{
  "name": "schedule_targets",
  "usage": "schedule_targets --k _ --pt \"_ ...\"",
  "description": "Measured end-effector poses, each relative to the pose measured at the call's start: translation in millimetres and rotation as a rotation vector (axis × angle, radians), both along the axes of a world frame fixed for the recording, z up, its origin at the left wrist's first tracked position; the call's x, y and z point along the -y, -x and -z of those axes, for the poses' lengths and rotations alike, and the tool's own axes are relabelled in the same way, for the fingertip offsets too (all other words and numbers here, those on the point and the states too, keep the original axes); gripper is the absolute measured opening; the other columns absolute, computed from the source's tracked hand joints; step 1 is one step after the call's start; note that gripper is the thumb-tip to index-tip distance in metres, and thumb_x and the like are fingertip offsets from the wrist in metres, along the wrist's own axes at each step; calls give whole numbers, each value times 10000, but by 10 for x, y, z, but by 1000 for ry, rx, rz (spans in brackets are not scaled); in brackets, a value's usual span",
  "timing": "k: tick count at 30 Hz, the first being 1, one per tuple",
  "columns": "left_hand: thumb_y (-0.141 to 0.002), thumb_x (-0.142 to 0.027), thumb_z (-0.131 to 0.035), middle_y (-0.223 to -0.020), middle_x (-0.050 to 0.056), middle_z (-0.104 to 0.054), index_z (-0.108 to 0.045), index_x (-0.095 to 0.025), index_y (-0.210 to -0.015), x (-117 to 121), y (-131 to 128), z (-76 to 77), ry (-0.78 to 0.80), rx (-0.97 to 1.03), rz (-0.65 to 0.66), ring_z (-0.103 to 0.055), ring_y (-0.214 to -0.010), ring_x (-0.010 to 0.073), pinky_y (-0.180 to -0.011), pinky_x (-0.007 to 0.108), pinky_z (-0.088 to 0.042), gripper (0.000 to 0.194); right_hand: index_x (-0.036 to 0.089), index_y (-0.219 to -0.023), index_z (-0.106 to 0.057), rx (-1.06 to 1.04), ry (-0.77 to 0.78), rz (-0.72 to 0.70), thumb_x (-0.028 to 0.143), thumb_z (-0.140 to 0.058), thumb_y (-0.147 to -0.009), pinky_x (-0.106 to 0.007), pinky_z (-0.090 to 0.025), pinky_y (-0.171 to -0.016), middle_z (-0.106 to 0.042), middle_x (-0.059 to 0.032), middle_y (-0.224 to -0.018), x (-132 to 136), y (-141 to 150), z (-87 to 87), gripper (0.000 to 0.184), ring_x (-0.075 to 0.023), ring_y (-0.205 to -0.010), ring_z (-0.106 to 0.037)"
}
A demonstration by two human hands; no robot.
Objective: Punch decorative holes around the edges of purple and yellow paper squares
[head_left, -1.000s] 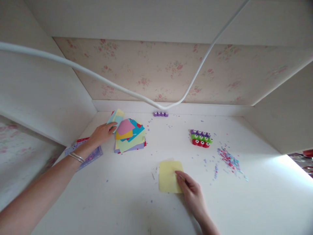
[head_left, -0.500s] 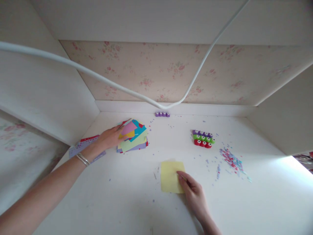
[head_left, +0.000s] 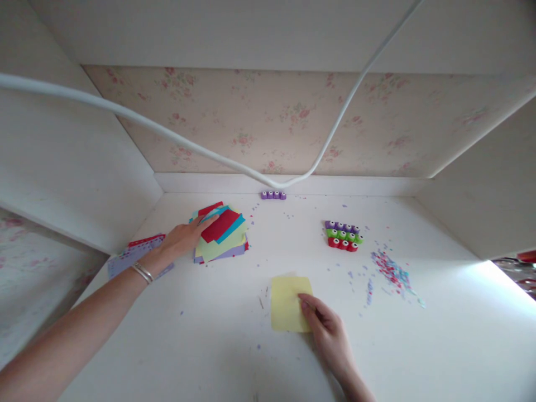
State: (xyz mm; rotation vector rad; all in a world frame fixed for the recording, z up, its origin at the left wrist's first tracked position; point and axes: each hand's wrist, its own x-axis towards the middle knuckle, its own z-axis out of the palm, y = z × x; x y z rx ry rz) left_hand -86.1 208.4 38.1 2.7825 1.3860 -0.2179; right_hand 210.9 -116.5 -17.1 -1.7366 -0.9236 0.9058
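My left hand [head_left: 188, 234], a silver bangle on its wrist, reaches onto a pile of coloured paper [head_left: 224, 245] at the back left. Its fingers lie stretched over the top sheets, the thumb mostly hidden. A red sheet [head_left: 221, 225] and a blue sheet [head_left: 235, 224] now lie uppermost, with pale green and lilac ones below. Nearer to me, a square yellow sheet of paper [head_left: 288, 310] lies on the white table. My right hand [head_left: 329, 326] pinches its right edge between thumb and forefinger; the exact grip is partly hidden.
Purple, green and red punches [head_left: 344, 235] stand in rows at the right, beside scattered paper confetti [head_left: 391, 269]. Several purple punches [head_left: 273, 195] line the back. Punched lilac sheets [head_left: 129, 261] lie under my left forearm. A white cable [head_left: 201, 149] hangs across the view.
My left hand has moved from the pile's left side onto its top. The pink and orange sheets no longer show; red and blue ones do. My right hand stays at the yellow sheet.
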Motion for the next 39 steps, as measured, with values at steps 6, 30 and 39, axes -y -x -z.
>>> schedule_targets --k 6,30,39 --pt "-947 -550 -300 -1467 138 -433 -390 -242 -1459 109 -192 21 -28 -54 -46 -616 -1078 364 -892 480 -474 604 218 -1052 -733 15 0 -4 538 -555 -887 -301 -526 -758 -739 -93 -1041 2 -4 7 402 -252 -902 -670" --pt "-948 -154 -305 -1569 150 -269 11 -343 -1544 -41 -101 51 -143 -53 -50 -681 -928 311 -745 465 -556 700 217 -1062 -729 44 -11 -21 513 -536 -905 -303 -523 -761 -734 -94 -1062 10 -9 24 386 -250 -911 -670" --pt "-988 -404 -330 -1491 125 -420 -424 -276 -1450 27 -165 13 -79 -49 -7 -574 -1178 344 -974 489 -460 488 191 -1043 -742 71 -27 3 509 -553 -896 -291 -536 -698 -746 -111 -1004 4 1 -6 398 -247 -849 -679"
